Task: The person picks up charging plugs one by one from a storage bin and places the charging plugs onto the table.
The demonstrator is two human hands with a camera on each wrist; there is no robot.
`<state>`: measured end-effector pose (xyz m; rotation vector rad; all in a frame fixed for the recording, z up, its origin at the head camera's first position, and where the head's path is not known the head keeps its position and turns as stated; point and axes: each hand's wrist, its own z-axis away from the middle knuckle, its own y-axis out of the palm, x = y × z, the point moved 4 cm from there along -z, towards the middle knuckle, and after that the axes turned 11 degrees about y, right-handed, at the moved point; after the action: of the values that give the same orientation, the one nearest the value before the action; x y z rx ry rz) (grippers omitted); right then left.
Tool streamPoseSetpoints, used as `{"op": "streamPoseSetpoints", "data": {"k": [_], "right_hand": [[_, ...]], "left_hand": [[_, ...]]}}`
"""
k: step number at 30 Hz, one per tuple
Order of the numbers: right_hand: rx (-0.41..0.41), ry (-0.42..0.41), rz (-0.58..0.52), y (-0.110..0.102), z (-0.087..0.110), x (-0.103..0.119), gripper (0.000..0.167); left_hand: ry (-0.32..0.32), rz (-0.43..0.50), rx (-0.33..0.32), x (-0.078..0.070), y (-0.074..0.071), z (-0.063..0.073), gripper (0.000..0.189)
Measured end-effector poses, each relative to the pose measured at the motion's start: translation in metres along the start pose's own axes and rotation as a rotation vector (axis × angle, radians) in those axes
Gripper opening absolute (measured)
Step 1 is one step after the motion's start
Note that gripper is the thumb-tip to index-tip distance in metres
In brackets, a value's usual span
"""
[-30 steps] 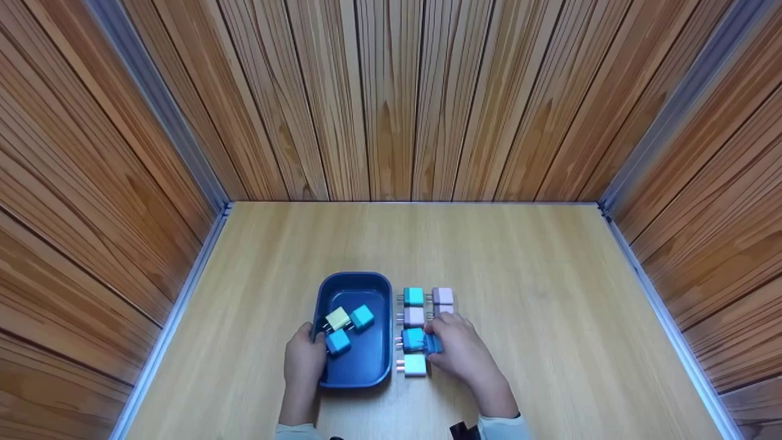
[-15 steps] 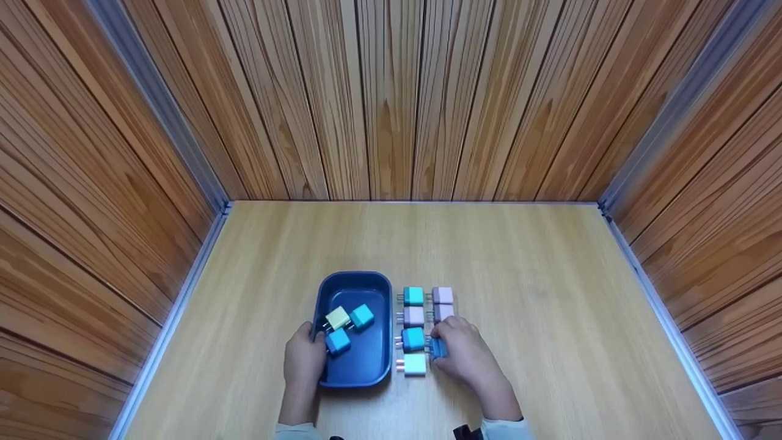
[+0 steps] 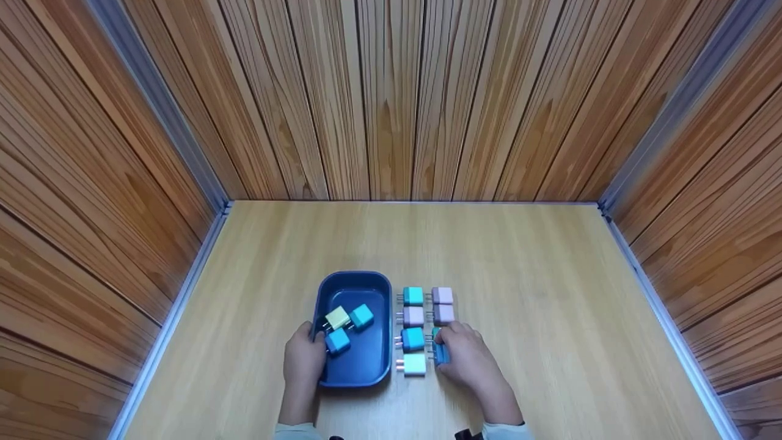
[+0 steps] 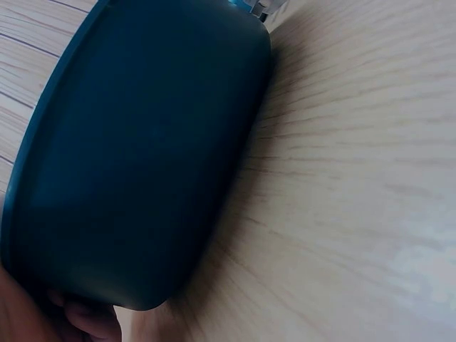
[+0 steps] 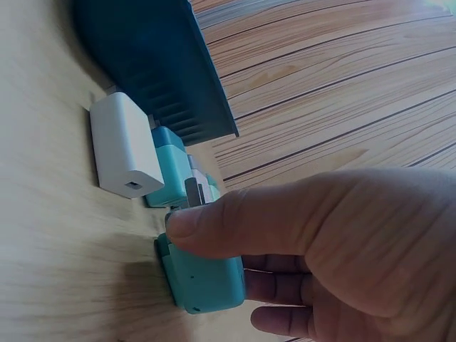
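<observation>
My left hand (image 3: 303, 360) grips the left wall of a dark blue tray (image 3: 385, 330), thumb over the rim. Inside the tray lie a pale yellow charger plug (image 3: 336, 318) and two blue-teal ones (image 3: 362, 315). My right hand (image 3: 469, 353) pinches a blue-teal charger plug (image 3: 442, 354) between thumb and fingers, close over the table. In the right wrist view the thumb lies across this charger plug (image 5: 206, 281), its metal prongs pointing up. A sliver of teal (image 3: 435, 332) shows just beyond it, mostly hidden by the fingers.
Right of the tray stands a column of charger plugs: teal (image 3: 413, 296), lilac (image 3: 413, 316), blue (image 3: 413, 338) and white (image 3: 415, 365). Two lilac plugs (image 3: 443, 296) begin a second column beyond my right hand. Wood-patterned walls (image 3: 391, 110) enclose the table.
My right hand has moved slightly right and toward me with the blue-teal charger plug, away from the blue plug in the first column. The left hand and tray have stayed put.
</observation>
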<state>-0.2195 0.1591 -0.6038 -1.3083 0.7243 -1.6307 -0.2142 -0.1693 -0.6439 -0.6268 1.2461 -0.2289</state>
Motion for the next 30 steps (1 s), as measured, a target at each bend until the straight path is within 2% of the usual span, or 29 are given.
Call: {"op": "streamPoseSetpoints", "data": {"k": [14,21,30], "right_hand": [[0.023,0.016,0.025,0.007,0.003,-0.004,0.041],[-0.010,0.003,0.037,0.012,0.006,-0.003,0.042],[-0.008,0.028,0.063,0.016,0.006,-0.003,0.042]], "left_hand": [[0.004,-0.009,-0.003,0.001,0.001,0.000,0.012],[0.057,-0.038,-0.025,-0.001,-0.001,0.000,0.013],[0.044,-0.020,-0.014,-0.001,-0.001,0.001,0.013]]}}
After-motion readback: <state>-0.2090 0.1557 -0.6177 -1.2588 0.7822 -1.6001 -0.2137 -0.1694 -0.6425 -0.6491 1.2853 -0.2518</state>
